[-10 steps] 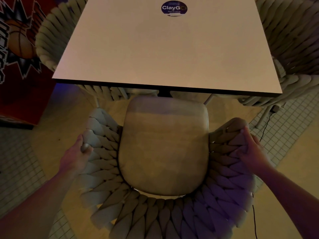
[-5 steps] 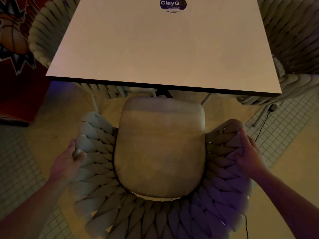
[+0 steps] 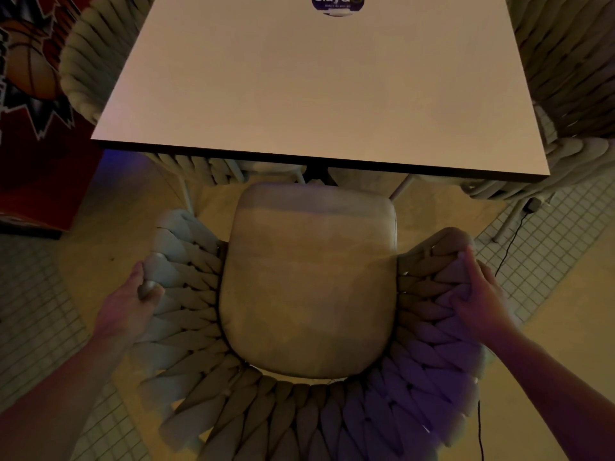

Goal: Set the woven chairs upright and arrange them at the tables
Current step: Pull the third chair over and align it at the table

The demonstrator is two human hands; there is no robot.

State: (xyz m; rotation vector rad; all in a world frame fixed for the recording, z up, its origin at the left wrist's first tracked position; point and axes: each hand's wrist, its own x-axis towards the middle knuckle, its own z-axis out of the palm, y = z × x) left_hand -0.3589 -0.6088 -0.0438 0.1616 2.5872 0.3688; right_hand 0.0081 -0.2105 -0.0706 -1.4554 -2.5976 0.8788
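A woven chair (image 3: 309, 281) with a beige seat cushion stands upright just below me, facing the square white table (image 3: 319, 81). The cushion's front edge lies close to the table's near edge. My left hand (image 3: 128, 307) grips the chair's left woven arm from outside. On the right woven arm, my right hand (image 3: 479, 294) is closed over the thick braids. A second woven chair (image 3: 86, 58) stands at the table's left side, and a third woven chair (image 3: 575, 78) stands at its right side.
A round "ClayGo" sticker (image 3: 336, 3) sits at the table's far edge. A red wall panel with a basketball graphic (image 3: 30, 71) is at the left. A black cable with a plug (image 3: 519, 234) runs over the tiled floor at the right.
The chair and both hands have shifted slightly toward the table, with the grips unchanged. The view has edged forward a little.
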